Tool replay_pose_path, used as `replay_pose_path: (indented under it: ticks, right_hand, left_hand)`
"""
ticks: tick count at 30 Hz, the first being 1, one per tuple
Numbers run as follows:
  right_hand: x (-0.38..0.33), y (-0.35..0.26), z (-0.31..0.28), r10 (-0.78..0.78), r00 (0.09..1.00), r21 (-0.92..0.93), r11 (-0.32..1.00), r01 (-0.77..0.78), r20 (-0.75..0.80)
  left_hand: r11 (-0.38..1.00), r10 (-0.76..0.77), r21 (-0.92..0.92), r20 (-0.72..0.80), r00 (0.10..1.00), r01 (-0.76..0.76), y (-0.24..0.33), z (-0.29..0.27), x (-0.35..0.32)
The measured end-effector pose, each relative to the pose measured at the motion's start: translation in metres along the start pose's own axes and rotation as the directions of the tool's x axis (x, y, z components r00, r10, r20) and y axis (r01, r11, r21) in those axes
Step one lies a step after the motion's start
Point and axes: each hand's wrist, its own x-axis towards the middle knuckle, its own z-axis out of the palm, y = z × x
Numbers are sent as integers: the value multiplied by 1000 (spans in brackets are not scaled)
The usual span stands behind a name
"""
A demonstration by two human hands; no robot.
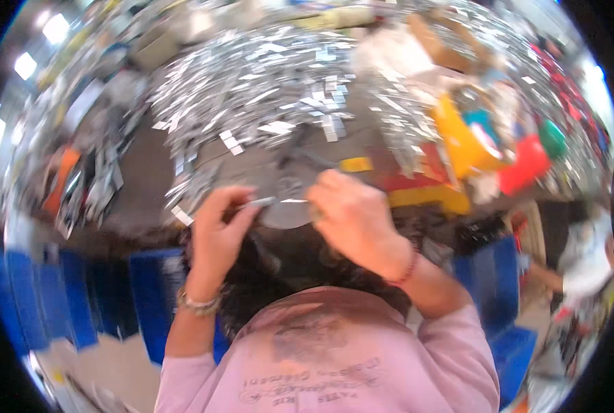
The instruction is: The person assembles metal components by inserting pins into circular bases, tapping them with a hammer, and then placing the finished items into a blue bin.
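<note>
My left hand (223, 230) is over the near edge of the table, thumb and fingers pinched on a small silvery strip (261, 202) that points toward the right. Across from it, my right hand (358, 220) has its fingers curled together; whatever they hold is hidden and blurred. Between the two hands lies a pale round disc (286, 215), partly behind the fingers. Just beyond the right hand is a small yellow block (356, 164). A wide heap of shiny metal strips (252, 89) spreads over the far part of the table (252, 165).
Right of my hands are a yellow container (464, 134), a red container (525, 165) and a cardboard box (448, 41). An orange piece (61, 180) lies among strips at left. Blue bins (38, 296) stand below the table edge. Another person (589, 258) is at far right.
</note>
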Motion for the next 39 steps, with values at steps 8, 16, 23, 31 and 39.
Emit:
replay_pose_path:
  ticks: [8,16,23,31,39]
  right_hand:
    - [17,-5,5,-78,997,-40,996,78,16]
    - [21,0,4,-159,985,-51,985,163,70]
    - [22,3,6,-206,976,-36,977,209,68]
    - [24,7,6,-228,971,-6,974,229,73]
    - [21,5,12,-290,953,-44,955,294,87]
  left_hand:
    - [956,150,244,78,986,-165,8,-16,-1]
    - [902,244,320,175,954,-290,6,-17,10]
    - [967,120,198,190,974,-158,3,-17,10]
    - [990,79,104,155,985,-96,-2,-12,9]
    - [986,106,108,191,976,-128,2,-11,9]
